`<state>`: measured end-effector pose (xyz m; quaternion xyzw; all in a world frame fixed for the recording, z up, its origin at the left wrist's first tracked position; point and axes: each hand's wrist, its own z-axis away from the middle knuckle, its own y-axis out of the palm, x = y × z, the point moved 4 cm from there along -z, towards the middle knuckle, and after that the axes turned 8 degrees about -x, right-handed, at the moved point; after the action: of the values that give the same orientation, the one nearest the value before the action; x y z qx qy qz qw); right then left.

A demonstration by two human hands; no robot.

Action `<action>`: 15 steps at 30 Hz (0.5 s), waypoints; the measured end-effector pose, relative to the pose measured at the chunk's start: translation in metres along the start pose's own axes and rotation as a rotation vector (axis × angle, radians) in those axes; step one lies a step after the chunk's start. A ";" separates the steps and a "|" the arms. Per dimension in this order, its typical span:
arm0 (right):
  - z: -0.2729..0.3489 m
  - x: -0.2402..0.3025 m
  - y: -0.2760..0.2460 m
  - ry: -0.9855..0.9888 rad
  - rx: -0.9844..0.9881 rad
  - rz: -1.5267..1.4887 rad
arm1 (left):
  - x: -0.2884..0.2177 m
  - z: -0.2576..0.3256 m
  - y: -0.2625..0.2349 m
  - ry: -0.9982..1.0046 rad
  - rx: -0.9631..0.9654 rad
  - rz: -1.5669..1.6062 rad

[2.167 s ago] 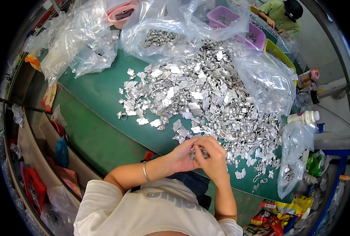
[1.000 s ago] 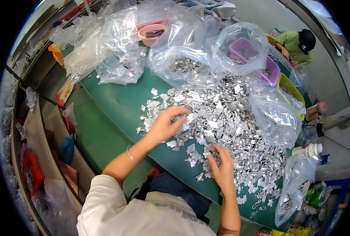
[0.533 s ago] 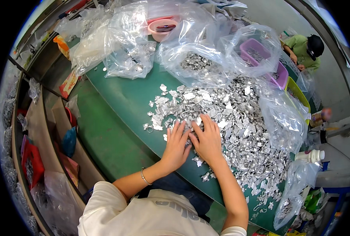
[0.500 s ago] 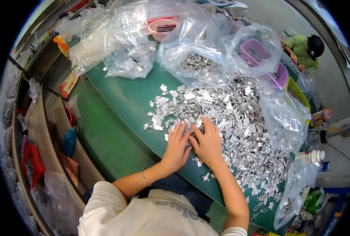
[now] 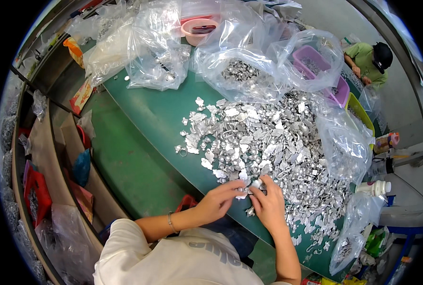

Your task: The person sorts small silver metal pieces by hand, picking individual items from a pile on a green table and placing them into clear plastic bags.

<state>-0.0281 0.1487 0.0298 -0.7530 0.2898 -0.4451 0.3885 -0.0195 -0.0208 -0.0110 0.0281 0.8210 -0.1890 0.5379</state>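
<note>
A large heap of small silver-coloured metal pieces [image 5: 278, 147] lies spread over the green tabletop [image 5: 164, 118]. At the heap's near edge, my left hand [image 5: 219, 199] has its fingers drawn together on a flat silver metal piece [image 5: 241, 194]. Close beside it, the thumb and fingers of my right hand [image 5: 269, 204] are closed around another small silver metal piece [image 5: 256, 184]. The fingertips of both hands almost meet. The exact shape of the held pieces is too small to make out.
Clear plastic bags, one holding metal pieces [image 5: 240, 71], line the far side. Beyond the heap stand a pink bowl [image 5: 199, 31], purple baskets [image 5: 339, 92] and a yellow-green basket [image 5: 361, 116]. A white bottle [image 5: 375, 188] stands at right. A co-worker [image 5: 370, 61] sits far right.
Both hands have drawn back toward me from the middle of the heap to its near edge. Their spread fingers have closed on small metal pieces.
</note>
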 end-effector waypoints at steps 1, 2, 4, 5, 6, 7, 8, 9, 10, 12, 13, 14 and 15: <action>0.003 -0.003 -0.003 0.013 -0.034 -0.006 | -0.001 -0.003 -0.007 -0.012 -0.041 0.018; 0.004 -0.007 -0.006 0.035 -0.078 -0.004 | -0.002 -0.008 -0.011 -0.052 -0.102 -0.123; 0.006 -0.014 -0.010 0.082 -0.166 0.001 | -0.011 -0.022 -0.019 -0.131 -0.222 -0.405; 0.004 -0.018 -0.008 0.133 -0.197 -0.046 | -0.007 -0.022 -0.014 -0.119 -0.138 -0.487; -0.002 -0.015 -0.006 0.109 -0.192 -0.062 | -0.006 -0.020 -0.008 -0.100 -0.091 -0.512; -0.011 -0.009 -0.004 0.085 -0.187 -0.079 | -0.006 -0.016 0.001 -0.081 -0.043 -0.537; -0.019 -0.002 -0.002 0.061 -0.183 -0.096 | -0.007 -0.013 0.010 -0.061 0.005 -0.561; -0.027 0.008 -0.001 -0.025 -0.110 -0.064 | -0.008 -0.009 0.015 -0.038 0.010 -0.509; -0.025 0.007 0.004 -0.031 -0.077 -0.016 | -0.011 -0.008 0.020 -0.026 0.024 -0.494; -0.018 0.000 0.013 -0.041 -0.012 0.080 | -0.016 -0.006 0.028 -0.003 0.055 -0.465; -0.014 -0.005 0.011 -0.034 0.021 0.121 | -0.014 -0.003 0.031 0.033 0.044 -0.441; -0.010 -0.007 0.009 -0.027 0.023 0.134 | -0.014 -0.003 0.035 0.031 0.071 -0.430; -0.005 -0.009 0.006 -0.020 0.026 0.147 | -0.014 -0.003 0.040 0.028 0.097 -0.420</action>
<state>-0.0371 0.1509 0.0218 -0.7290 0.3345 -0.4117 0.4327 -0.0068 0.0192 -0.0087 -0.1150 0.8061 -0.3360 0.4734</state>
